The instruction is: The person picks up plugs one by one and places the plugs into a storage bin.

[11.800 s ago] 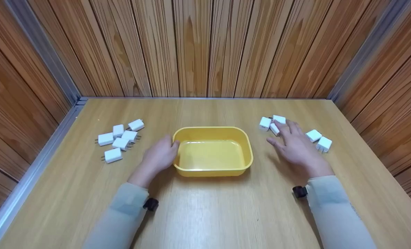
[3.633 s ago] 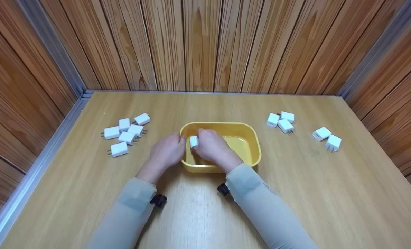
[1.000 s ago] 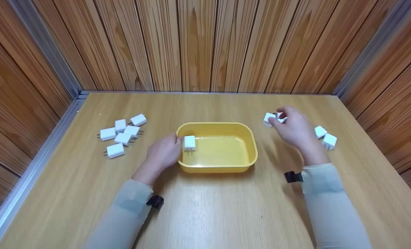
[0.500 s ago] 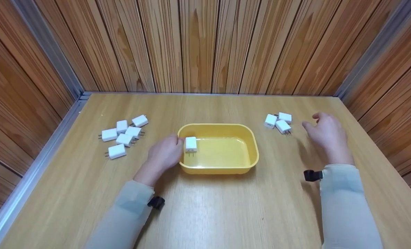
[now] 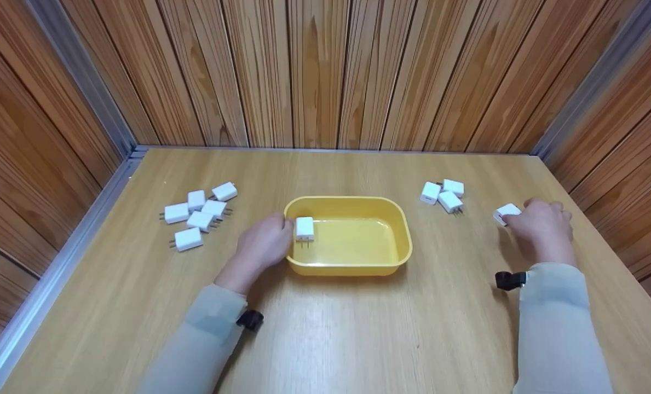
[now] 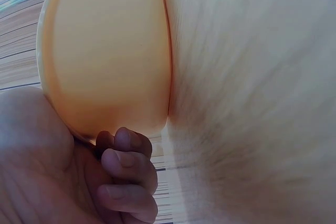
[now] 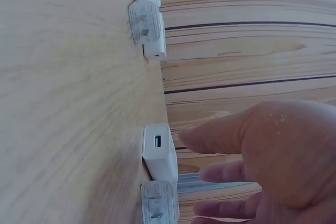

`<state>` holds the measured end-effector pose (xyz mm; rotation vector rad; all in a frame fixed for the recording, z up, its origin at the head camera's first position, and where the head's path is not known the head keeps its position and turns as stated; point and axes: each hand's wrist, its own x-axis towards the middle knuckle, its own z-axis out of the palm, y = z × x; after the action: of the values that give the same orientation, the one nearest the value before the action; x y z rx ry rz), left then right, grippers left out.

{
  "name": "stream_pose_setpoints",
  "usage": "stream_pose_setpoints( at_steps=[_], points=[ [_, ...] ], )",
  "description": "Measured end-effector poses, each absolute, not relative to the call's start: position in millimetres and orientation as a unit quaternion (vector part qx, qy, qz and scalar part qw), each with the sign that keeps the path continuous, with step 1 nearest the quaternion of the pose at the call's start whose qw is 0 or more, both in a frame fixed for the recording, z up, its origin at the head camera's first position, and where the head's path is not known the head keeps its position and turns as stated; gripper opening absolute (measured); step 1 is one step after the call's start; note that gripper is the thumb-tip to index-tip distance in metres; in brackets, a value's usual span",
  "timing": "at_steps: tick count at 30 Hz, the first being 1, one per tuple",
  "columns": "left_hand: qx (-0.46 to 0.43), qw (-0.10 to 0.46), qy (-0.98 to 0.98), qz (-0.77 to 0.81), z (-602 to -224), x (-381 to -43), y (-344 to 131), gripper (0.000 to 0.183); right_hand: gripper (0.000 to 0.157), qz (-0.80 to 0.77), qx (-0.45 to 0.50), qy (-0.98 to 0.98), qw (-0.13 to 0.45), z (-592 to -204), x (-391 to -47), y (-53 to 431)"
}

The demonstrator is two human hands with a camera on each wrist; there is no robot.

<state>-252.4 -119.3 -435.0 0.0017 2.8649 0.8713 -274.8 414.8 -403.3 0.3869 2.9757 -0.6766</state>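
My left hand [image 5: 265, 241] grips the left rim of a yellow plastic tub [image 5: 352, 270], its fingers curled against the outside in the left wrist view. One white USB charger [image 5: 304, 228] lies inside the tub near that hand, prongs toward me. On the right, my right hand [image 5: 547, 227] reaches down over a pair of chargers. One white charger [image 5: 506, 212] shows beside the thumb; the hand hides the other in the head view. The right wrist view shows thumb and fingers spread apart, close to the USB-port charger [image 7: 159, 148] and the pronged charger [image 7: 159, 203].
Three chargers [image 5: 430, 193] sit in a cluster at the back right of the wooden table [image 5: 347, 339]. Several more chargers [image 5: 187, 239] lie grouped on the left. Wood-panel walls [image 5: 314, 76] stand behind and at both sides.
A charger has come to lie in the tub since the oldest frame. My right hand has moved from the back-right cluster rightward and down to the pair. The left hand stays at the rim.
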Motion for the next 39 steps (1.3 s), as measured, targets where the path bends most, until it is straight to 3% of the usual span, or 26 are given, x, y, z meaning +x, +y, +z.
stream_pose_setpoints(
  at_steps=[11,23,32,39],
  points=[
    [0.002,0.077,0.949,0.306,-434.3,-253.5,-120.0,0.050,0.062,-0.248,0.142,0.954,0.085,-403.5,-274.2,422.9],
    [-0.001,0.082,0.945,0.317,-434.6,-252.4,-120.9,0.049,0.065,-0.259,0.162,0.945,0.114,-407.0,-274.9,429.2],
    [0.003,0.065,0.953,0.296,-435.3,-253.0,-120.4,0.052,0.061,-0.233,0.172,0.950,0.118,-409.0,-277.2,430.6],
    [-0.001,0.082,0.948,0.306,-433.4,-252.6,-119.9,0.054,0.056,-0.260,0.185,0.944,0.082,-408.3,-277.0,428.8]
  ],
)
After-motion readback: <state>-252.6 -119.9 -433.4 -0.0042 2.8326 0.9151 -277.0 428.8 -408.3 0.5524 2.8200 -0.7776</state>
